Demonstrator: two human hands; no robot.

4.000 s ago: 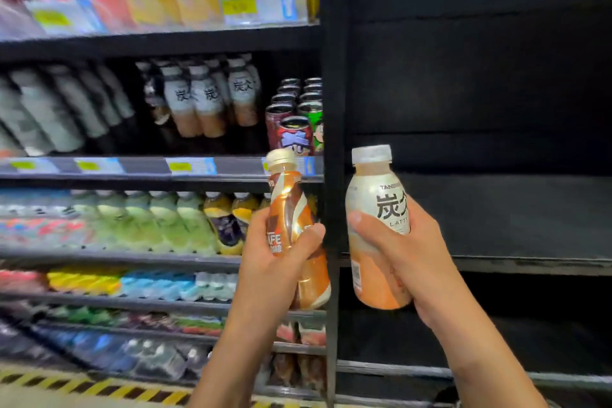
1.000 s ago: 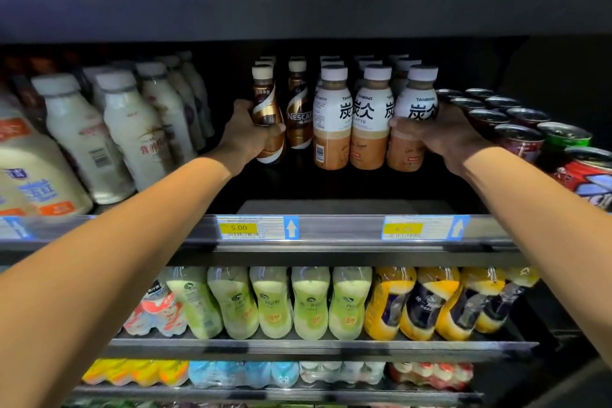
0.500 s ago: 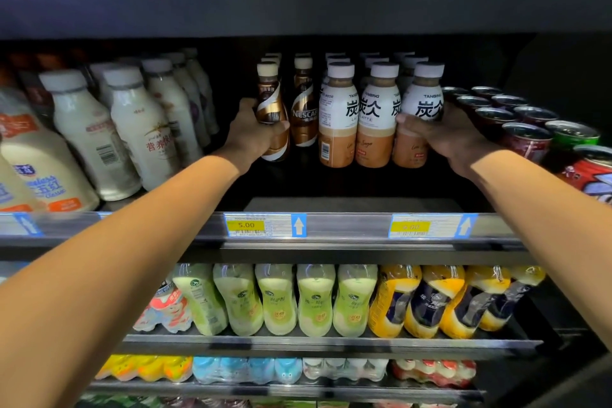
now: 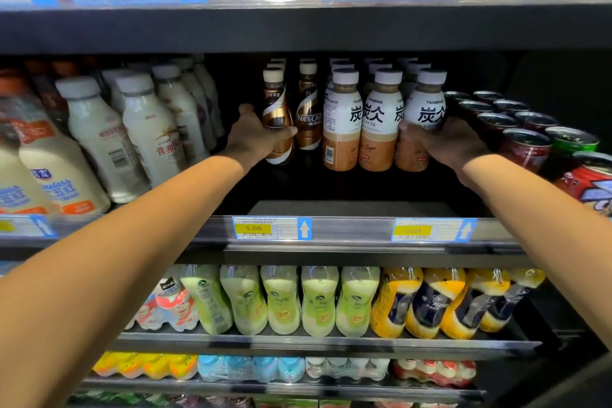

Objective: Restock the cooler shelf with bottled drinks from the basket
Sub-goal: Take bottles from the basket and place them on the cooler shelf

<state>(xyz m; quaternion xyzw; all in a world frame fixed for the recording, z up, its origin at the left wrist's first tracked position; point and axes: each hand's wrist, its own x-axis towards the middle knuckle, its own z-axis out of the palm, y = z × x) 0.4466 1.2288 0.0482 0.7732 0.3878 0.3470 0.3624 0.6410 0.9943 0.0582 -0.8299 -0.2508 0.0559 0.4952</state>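
Observation:
Both arms reach into the middle cooler shelf (image 4: 347, 228). My left hand (image 4: 256, 139) grips a brown and gold coffee bottle (image 4: 277, 109) standing upright at the front of its row, beside another Nescafe bottle (image 4: 308, 116). My right hand (image 4: 447, 142) grips the lower half of a white and tan latte bottle (image 4: 429, 106), the rightmost of three front latte bottles (image 4: 342, 119). More of the same bottles stand in rows behind. The basket is out of view.
White milk bottles (image 4: 145, 129) fill the shelf's left part, and drink cans (image 4: 526, 139) its right part. A bare strip of shelf lies in front of the coffee bottles. Green and yellow bottles (image 4: 318, 301) line the shelf below. Price tags (image 4: 253, 228) run along the rails.
Four seconds ago both bottles were held up in front of the cooler; now they stand on the shelf. Over the last second the hands have hardly moved and still hold them.

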